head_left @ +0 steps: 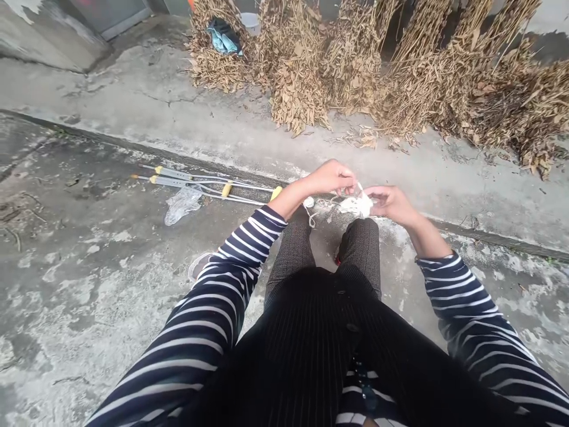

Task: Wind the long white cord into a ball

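Note:
A bundle of white yarn (pixel 355 204) hangs just beyond my knees, bright and partly washed out. My right hand (pixel 389 203) grips its right side between thumb and fingers. To the left, my left hand (pixel 333 177) has its fingers curled together near the top of the bundle, with a white strand running by its fingertips. A small white ball of yarn (pixel 308 202) sits by my left knee, a loose strand dangling below it. Whether that ball joins the bundle I cannot make out.
A pair of crutches (pixel 213 187) lies left of my legs along a low concrete step (pixel 155 107), with a clear plastic bag (pixel 183 204) beside them. Dried plant bundles (pixel 302 71) lean along the wall. A blue cloth (pixel 223 39) rests on one.

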Motion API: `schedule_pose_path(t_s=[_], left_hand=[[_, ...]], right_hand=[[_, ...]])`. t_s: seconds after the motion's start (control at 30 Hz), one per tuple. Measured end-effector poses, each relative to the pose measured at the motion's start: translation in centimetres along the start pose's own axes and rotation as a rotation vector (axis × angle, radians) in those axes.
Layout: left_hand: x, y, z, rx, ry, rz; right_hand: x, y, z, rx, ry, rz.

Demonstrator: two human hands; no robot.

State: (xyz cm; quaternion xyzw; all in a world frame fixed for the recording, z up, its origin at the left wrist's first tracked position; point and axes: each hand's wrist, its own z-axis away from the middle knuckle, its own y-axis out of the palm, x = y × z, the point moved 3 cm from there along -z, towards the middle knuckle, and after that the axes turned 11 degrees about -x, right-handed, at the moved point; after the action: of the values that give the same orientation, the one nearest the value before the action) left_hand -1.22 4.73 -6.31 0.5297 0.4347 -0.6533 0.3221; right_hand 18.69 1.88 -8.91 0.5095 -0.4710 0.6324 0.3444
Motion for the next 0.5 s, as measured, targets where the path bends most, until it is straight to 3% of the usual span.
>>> schedule_pose_path(t_s=[0.13,0.3,0.4,0.5], left_hand=[[1.8,0.5,-0.7,-0.052,0.017,0.010],[4.2,2.8,0.6,-0.022,-0.067,0.065],[4.8,4.3,2.8,0.071,-0.107,0.043],[3.6,4.4,4.4,0.114,-0.057,-0.118]], right_hand=[[1.6,-0.2,1.1,0.010,0.130,-0.267],[2.0,-1.4,0.4,-0.269,0.146,-0.364],[0.7,-1.7,-0.5,-0.416,0.086,-0.278],[-0.8,-1.9,-1.0,-0.545,-0.017,-0.001]])
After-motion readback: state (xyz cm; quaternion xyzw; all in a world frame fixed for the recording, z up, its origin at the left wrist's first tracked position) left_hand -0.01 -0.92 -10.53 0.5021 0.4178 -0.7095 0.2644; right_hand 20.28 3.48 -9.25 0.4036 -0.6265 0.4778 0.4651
